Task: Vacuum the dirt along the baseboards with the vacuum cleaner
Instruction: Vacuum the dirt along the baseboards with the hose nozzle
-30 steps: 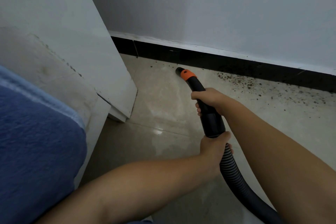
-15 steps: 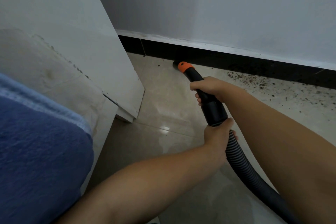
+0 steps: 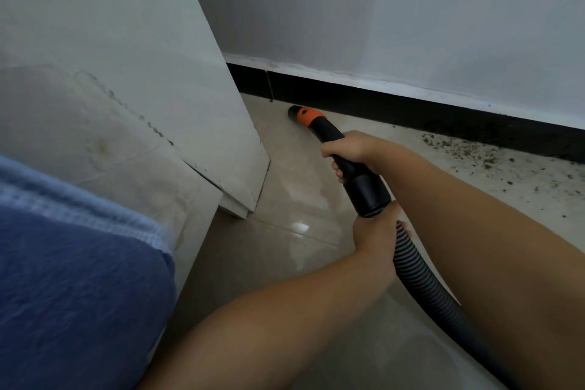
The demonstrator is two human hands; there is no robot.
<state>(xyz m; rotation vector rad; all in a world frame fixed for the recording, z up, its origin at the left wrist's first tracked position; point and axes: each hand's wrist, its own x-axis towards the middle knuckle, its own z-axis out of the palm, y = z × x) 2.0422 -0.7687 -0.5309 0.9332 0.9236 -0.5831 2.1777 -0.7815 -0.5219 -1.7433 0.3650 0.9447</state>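
Observation:
A black vacuum nozzle with an orange collar points at the floor just in front of the black baseboard. My right hand grips the nozzle's thin front part. My left hand grips the ribbed hose right behind the nozzle's thick end. Dark crumbs of dirt lie scattered along the baseboard to the right of the nozzle tip. The floor under the tip and to its left looks free of crumbs.
A white cabinet panel stands on the left, its lower corner near the nozzle. A blue blanket covers the near left. The grey wall rises above the baseboard. Glossy beige floor tiles lie below my arms.
The nozzle tip has slid forward and left along the floor, closer to the baseboard and the corner by the cabinet. Both hands keep their grip.

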